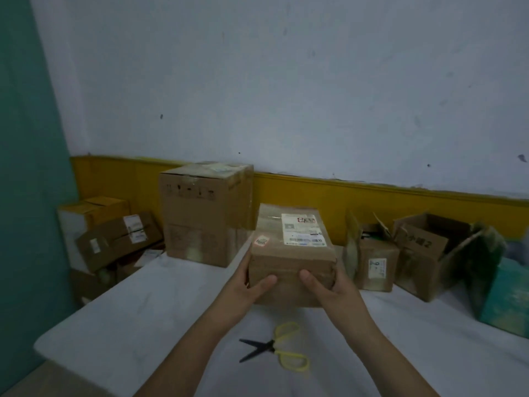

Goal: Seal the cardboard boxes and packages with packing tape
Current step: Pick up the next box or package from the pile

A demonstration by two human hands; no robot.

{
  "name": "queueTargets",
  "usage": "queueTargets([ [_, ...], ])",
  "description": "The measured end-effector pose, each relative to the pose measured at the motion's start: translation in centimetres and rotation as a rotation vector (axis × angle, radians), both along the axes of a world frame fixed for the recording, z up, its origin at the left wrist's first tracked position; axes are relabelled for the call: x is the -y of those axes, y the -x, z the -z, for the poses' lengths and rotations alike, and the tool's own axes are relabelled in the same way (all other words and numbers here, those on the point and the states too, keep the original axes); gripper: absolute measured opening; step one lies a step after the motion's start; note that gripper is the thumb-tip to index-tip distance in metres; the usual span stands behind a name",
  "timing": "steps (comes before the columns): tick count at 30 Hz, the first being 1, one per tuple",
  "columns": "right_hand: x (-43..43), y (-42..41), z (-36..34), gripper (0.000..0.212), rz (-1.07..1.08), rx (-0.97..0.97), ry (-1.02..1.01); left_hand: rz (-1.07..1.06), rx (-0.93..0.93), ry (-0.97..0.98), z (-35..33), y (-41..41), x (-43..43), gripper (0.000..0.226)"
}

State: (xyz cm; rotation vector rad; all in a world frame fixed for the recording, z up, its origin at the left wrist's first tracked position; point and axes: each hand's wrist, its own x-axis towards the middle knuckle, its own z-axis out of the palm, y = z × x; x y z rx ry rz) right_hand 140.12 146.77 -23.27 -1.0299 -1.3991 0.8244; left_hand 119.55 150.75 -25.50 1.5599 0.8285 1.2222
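Observation:
A small brown cardboard box (289,250) with a white shipping label on top is held just above the white table (137,316). My left hand (249,285) grips its left near corner, thumb on the front face. Gripping the right near corner is my right hand (329,285), its thumb also on the front. Scissors with yellow handles (277,351) lie open on the table, just below the box. No tape roll is in view.
A tall sealed box (206,213) stands behind at the left. To the right sit a small box with raised flaps (372,259), an open box (429,253) and a teal box (506,299). More boxes (111,233) are piled off the table's left end.

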Motion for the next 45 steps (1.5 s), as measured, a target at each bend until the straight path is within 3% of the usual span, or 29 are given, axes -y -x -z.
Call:
queueTargets([
  [3, -0.3, 0.2, -0.8, 0.079, 0.029, 0.331, -0.054, -0.07, 0.109, 0.033, 1.8, 0.4, -0.9, 0.062],
  [6, -1.2, 0.7, -0.7, 0.072, 0.057, 0.677, -0.22, -0.118, 0.212, 0.15, 3.3, 1.0, -2.0, 0.065],
  [8, -1.7, 0.8, -0.3, 0.062, 0.055, 0.673, -0.235, -0.168, 0.15, 0.177, 4.0, 1.5, -2.2, 0.073],
  [13, -3.1, 1.5, 1.0, 0.051, 0.063, 0.7, -0.251, -0.322, -0.302, 0.006, 4.8, 3.2, -3.8, 0.07],
  [18, -4.2, 2.9, 2.0, 0.056, 0.094, 0.698, -0.217, -0.294, -0.357, -0.027, 5.5, 3.6, -3.9, 0.067],
  [22, -4.0, 3.1, 1.5, 0.068, 0.054, 0.731, -0.249, -0.31, -0.479, -0.037, 5.4, 4.4, -3.6, 0.053],
  [25, -2.2, 3.8, 1.6, 0.065, 0.146, 0.932, -0.425, -0.336, -0.636, -0.07, 3.9, 5.5, -1.1, 0.049],
  [27, -0.3, 4.6, 2.4, 0.051, 0.128, 0.89, -0.522, -0.507, -0.697, -0.092, 3.1, 7.1, 2.1, 0.027],
  [28, 0.8, 5.1, 3.0, 0.044, 0.046, 0.845, -0.529, -0.586, -0.664, -0.066, 2.7, 8.2, 4.2, 0.007],
  [32, 3.9, 8.2, 5.6, 0.029, -0.361, 0.72, -0.288, -0.732, -0.347, 0.378, 3.8, 11.2, 13.1, 0.048],
  [36, 4.9, 10.7, 7.9, 0.028, -0.526, 0.716, -0.155, -0.457, -0.529, 0.74, 8.3, 8.1, 17.9, 0.059],
  [41, 4.9, 9.8, 8.6, 0.032, -0.654, 0.777, -0.133, -0.34, -0.165, 0.74, 9.7, 5.5, 18.6, 0.037],
  [45, 5.3, 9.4, 8.7, 0.037, -0.783, 0.885, -0.146, -0.279, -0.171, 0.765, 7.2, 6.2, 18.8, 0.02],
])
